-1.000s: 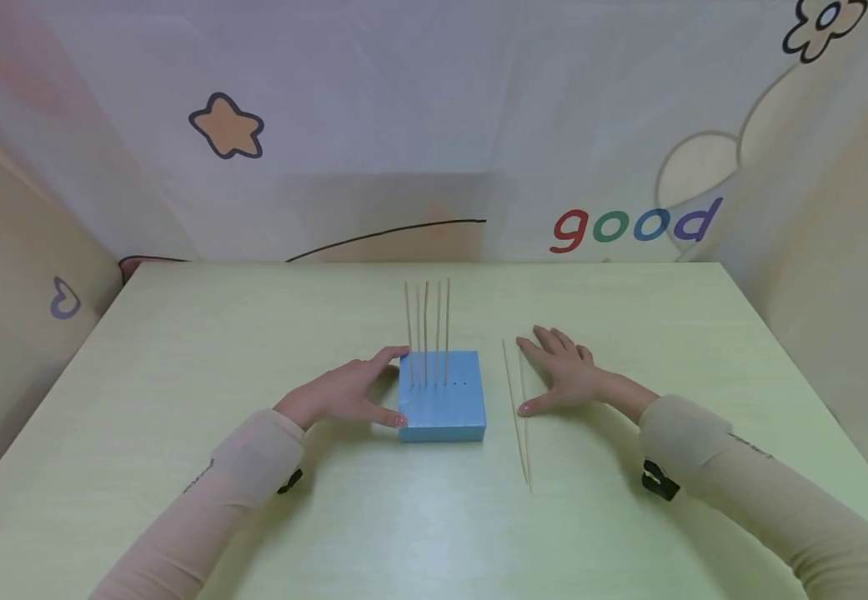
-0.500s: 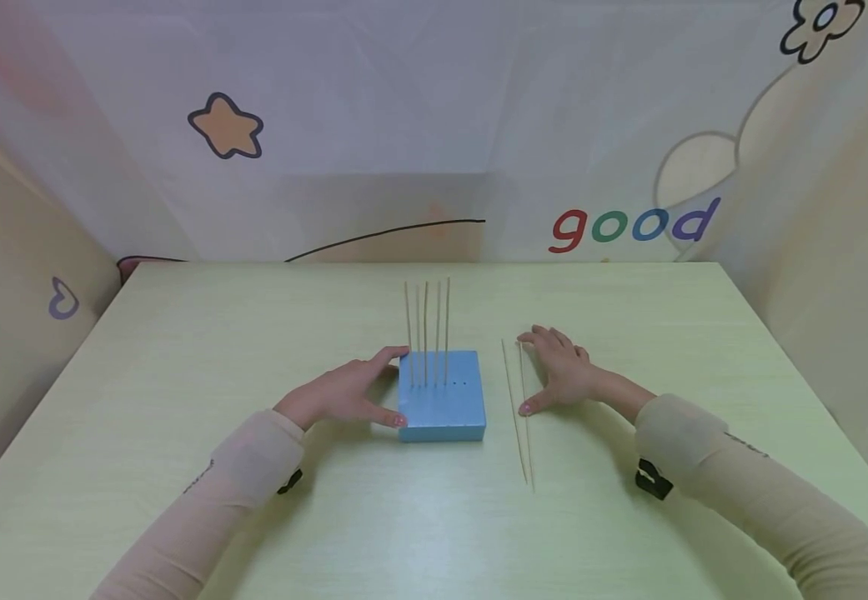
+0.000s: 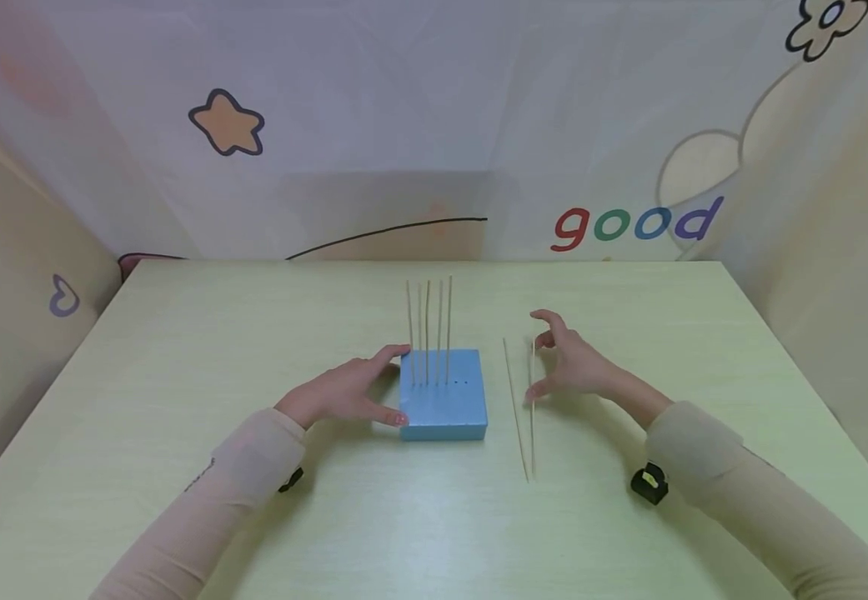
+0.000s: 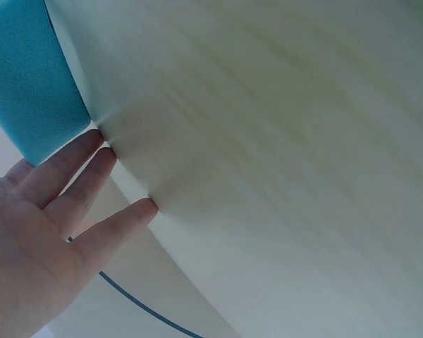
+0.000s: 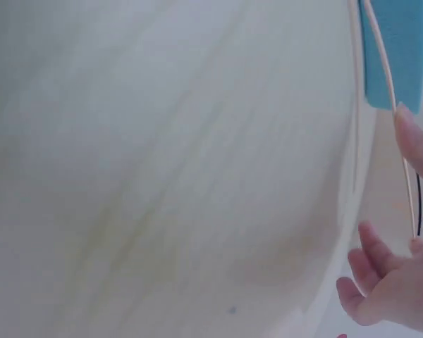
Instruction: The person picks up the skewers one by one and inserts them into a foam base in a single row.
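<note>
A light blue foam block (image 3: 444, 408) lies on the table, with several bamboo skewers (image 3: 427, 333) standing upright in a row along it. Two small bare holes (image 3: 460, 382) continue that row on the right. My left hand (image 3: 343, 390) holds the block by its left side, thumb at the front corner and index finger at the back one; its other fingers (image 4: 120, 229) spread straight behind the block. To the right, my right hand (image 3: 570, 362) pinches another skewer (image 3: 533, 442) between thumb and a fingertip near its far end. One loose skewer (image 3: 514, 408) lies between that hand and the block.
The pale wooden table (image 3: 201, 350) reaches back to a printed cloth (image 3: 373, 100) with a star and the word "good". Cloth also hangs at both sides. A black wrist device (image 3: 650, 483) sits under my right sleeve.
My right hand has drawn its fingers in and taken hold of the right-hand skewer, which has swung straighter and shifted slightly right. The left hand and the block keep their place.
</note>
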Tool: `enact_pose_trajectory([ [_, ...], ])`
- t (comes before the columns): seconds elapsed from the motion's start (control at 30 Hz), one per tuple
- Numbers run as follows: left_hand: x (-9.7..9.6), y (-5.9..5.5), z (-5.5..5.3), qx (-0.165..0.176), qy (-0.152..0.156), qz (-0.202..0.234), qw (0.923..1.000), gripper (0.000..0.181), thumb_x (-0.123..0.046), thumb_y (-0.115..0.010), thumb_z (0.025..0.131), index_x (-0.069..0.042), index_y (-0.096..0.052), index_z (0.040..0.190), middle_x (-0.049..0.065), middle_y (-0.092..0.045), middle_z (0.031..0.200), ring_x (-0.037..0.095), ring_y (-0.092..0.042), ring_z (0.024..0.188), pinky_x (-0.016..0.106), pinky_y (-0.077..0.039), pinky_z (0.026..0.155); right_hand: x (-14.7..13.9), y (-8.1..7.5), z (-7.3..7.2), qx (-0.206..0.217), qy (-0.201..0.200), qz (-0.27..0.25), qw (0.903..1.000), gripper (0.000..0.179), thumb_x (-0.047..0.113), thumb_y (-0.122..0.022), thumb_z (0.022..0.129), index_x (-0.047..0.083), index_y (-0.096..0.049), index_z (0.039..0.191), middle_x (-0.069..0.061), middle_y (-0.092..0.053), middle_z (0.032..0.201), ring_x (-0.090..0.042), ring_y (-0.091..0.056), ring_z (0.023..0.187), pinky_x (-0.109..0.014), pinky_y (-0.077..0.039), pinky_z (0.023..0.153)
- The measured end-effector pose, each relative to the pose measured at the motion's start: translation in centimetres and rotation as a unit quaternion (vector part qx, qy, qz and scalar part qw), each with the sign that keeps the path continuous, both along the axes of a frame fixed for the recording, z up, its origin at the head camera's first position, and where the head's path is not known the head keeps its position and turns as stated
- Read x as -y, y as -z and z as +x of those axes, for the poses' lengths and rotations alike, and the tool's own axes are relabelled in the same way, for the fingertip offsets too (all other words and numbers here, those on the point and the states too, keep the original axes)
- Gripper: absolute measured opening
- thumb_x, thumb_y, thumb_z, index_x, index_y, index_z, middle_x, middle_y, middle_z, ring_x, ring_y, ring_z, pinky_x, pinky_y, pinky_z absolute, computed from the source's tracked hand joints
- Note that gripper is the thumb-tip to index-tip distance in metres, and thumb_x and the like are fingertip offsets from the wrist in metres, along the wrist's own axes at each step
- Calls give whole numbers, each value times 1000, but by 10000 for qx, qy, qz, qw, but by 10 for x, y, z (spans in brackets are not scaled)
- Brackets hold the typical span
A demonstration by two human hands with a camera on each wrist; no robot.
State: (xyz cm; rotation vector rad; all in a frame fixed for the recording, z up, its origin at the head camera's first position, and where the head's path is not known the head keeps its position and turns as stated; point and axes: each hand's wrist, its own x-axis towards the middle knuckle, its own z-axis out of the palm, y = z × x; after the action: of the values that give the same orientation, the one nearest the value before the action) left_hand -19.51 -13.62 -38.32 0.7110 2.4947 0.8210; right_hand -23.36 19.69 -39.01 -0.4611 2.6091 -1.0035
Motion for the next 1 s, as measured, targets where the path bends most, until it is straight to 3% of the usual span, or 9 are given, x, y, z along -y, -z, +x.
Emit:
enact_pose_trajectory([
  [0.2, -1, -1, 0, 3, -26, -34, 10000, 97, -44, -74, 72, -19, -15, 145, 12, -36, 141, 29, -36, 126, 46, -27, 103, -3, -8, 2, 577, 60, -949, 9938, 97, 3, -73, 75, 10, -4, 143, -15, -62, 96, -24, -60, 83, -35, -48, 85],
  [0.37, -1, -1, 0, -11, -2, -25, 10000, 98, -45, -74, 72, -18, -15, 145, 13, -36, 141, 29, -37, 126, 46, -27, 103, -7, -13, 3, 767, 227, -1626, 9834, 83, -7, -60, 83, 11, -7, 144, -19, -63, 90, -26, -64, 78, -32, -52, 75],
  [0.67, -1, -1, -1, -13, 0, -20, 10000, 98, -44, -74, 72, -19, -14, 145, 12, -36, 141, 28, -38, 125, 45, -28, 103, -11, -27, 5, 506, 496, -2134, 9744, 83, -8, -58, 84, 16, -8, 146, -20, -62, 89, -25, -66, 74, -32, -53, 71],
  [0.87, -1, -1, 0, 15, 12, -23, 10000, 99, -44, -75, 71, -18, -14, 145, 13, -36, 141, 29, -39, 125, 45, -27, 103, -11, -39, 10, 326, 481, -2435, 9682, 83, -4, -60, 84, 19, -9, 147, -27, -58, 94, -22, -66, 76, -30, -53, 72],
  [1.0, -1, -1, 0, 12, 3, -38, 10000, 99, -45, -74, 71, -18, -14, 145, 12, -37, 140, 28, -41, 123, 45, -29, 102, -10, -48, 15, 119, 371, -2576, 9655, 83, -2, -60, 85, 20, -10, 147, -22, -61, 92, -22, -66, 76, -29, -53, 71],
])
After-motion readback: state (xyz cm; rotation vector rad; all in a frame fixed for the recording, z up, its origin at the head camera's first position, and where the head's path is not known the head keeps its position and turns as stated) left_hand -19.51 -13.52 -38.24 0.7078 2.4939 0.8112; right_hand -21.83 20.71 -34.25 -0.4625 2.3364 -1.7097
